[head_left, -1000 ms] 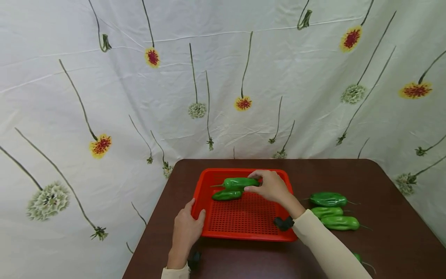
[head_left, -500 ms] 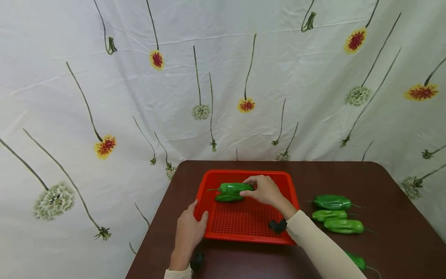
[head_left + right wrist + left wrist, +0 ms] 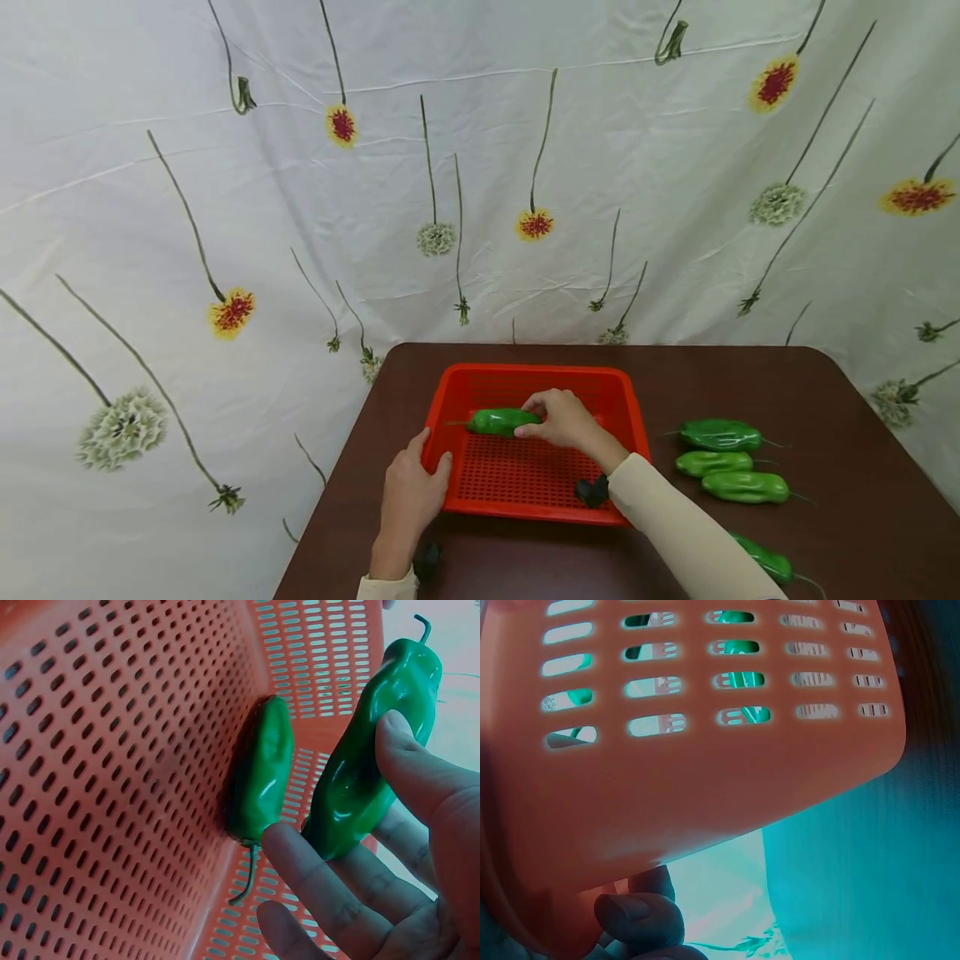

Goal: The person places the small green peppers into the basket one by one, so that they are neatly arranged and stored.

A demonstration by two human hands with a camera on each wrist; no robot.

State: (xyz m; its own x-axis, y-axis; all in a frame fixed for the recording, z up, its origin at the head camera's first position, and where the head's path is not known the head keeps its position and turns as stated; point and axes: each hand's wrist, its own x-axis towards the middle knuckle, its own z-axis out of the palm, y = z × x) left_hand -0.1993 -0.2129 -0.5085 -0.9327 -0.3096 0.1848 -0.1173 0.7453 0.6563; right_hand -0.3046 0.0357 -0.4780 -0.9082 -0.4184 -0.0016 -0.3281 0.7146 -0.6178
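A red plastic basket [image 3: 540, 517] with slotted walls stands on the table. My left hand [image 3: 411, 492] grips its left rim, and the left wrist view shows fingertips [image 3: 639, 919] curled at that rim. Inside the basket area, my right hand [image 3: 562, 421] pinches a green pepper [image 3: 495, 422] between thumb and fingers; its stem points left. The right wrist view has this held pepper [image 3: 375, 750] raised off the basket floor. A second green pepper [image 3: 262, 769] lies in the basket beside it, hidden in the head view behind the held one.
To the right of the basket, several green peppers [image 3: 720, 435] lie on the dark brown table [image 3: 600, 562]. One pepper [image 3: 765, 560] is partly covered by the right sleeve [image 3: 675, 525]. A white flower-print cloth [image 3: 375, 192] hangs behind the table.
My right hand has brought the held pepper slightly nearer and lower in the basket, over the pepper lying there. The left hand keeps its place at the rim. The head view has shifted slightly.
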